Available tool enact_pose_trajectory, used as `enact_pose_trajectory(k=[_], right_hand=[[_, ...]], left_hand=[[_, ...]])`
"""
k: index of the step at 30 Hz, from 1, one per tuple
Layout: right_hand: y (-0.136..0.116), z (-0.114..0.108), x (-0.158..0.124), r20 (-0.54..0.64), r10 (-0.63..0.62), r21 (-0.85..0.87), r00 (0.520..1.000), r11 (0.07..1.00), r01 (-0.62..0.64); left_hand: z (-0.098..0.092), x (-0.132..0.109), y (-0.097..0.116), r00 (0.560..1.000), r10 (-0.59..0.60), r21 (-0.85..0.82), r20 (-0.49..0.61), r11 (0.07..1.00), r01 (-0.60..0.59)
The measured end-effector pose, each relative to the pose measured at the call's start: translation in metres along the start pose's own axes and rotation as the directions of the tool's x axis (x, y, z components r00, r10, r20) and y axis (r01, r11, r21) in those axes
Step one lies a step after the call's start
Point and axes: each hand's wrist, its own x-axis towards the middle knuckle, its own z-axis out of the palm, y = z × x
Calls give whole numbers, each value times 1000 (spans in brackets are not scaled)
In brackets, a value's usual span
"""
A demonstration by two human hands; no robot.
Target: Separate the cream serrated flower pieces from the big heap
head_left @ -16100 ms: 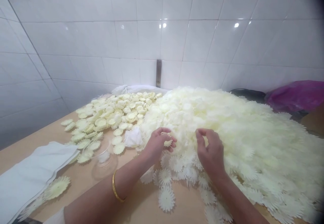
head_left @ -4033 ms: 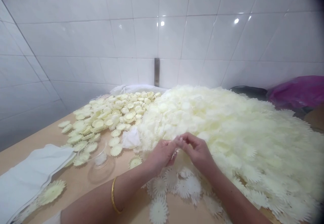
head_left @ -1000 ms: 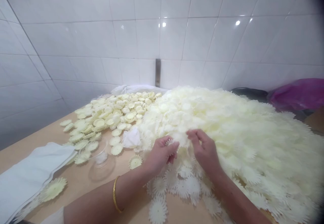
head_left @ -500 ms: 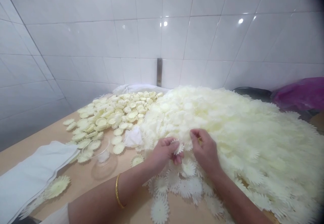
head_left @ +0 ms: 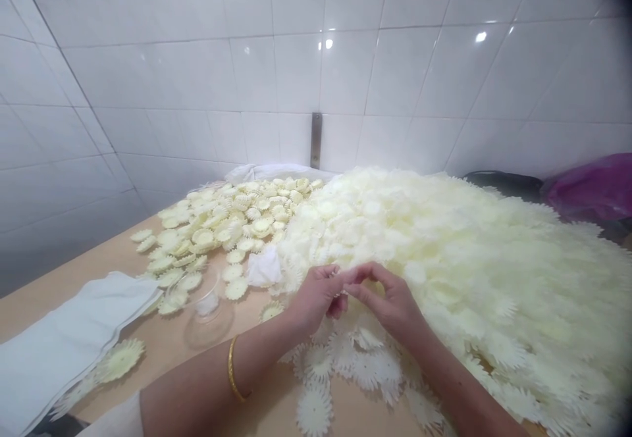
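As left hand point(head_left: 316, 300) grips mostly hidden flower point(head_left: 336, 272) at center, right hand point(head_left: 391, 297) meets left, own hold unclear; flower heap point(head_left: 444, 246) crowds twelve to four o'clock, clear container point(head_left: 206, 305) at nine, yellowish pile point(head_left: 202, 236) at ten, purple plastic point(head_left: 595, 183) at two.

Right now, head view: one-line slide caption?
Left hand and right hand, fingers together at a large heap of pale flowers, a smaller pile and white cloth at left.

Two flower-disc piles point(head_left: 474, 259), one gold bangle point(head_left: 232, 371), one wall-mounted metal strip point(head_left: 316, 141).
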Motion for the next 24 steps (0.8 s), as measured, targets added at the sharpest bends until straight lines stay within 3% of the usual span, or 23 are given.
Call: enact_pose_trajectory(k=[3,8,15,18,24], right_hand=[[-3,0,0,-4,23,73,1000,997,-23],[-2,1,-2,-140,65,67,988,996,-56],[11,-8,2,-479,33,-196,877,970,-143],[14,-11,4,-488,-61,-296,871,950,-99],[9,-6,1,-367,-136,-318,920,948,13]], left_hand=[[1,1,1,999,-37,-69,33,997,39],[2,3,3,989,-70,-177,128,980,93],[-5,7,-1,998,-32,-112,60,993,39],[-3,6,-1,998,-30,-75,47,997,33],[0,4,-3,997,-62,-15,49,998,63]])
